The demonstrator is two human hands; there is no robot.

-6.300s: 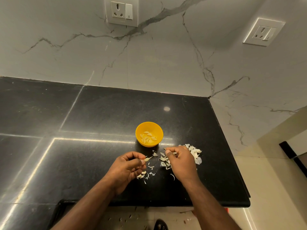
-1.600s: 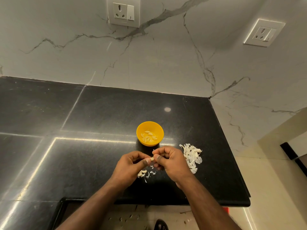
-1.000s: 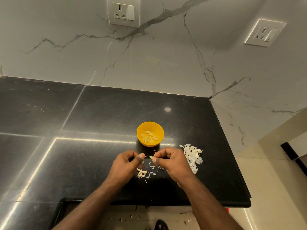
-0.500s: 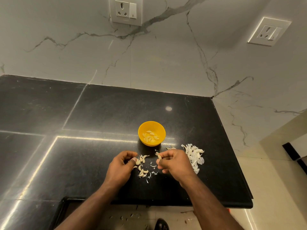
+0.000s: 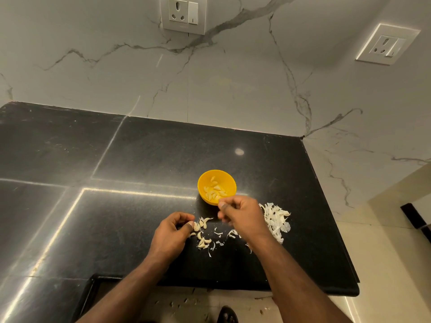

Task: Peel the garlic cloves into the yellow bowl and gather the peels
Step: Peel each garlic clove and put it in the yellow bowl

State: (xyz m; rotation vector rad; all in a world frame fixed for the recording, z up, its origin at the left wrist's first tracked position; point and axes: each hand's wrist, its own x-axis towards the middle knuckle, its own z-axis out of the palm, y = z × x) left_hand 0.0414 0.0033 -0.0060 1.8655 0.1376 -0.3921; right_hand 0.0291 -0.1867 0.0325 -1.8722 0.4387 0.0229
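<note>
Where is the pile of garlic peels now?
In the head view, the peel pile lies on the black counter, just right of the right hand.

One yellow bowl (image 5: 217,186) stands on the counter (image 5: 140,217), holding roughly a dozen peeled cloves (image 5: 214,192). About six unpeeled cloves (image 5: 202,234) lie near the front edge. One peel pile (image 5: 276,221). Two hands, two wall sockets (image 5: 183,14).
</note>
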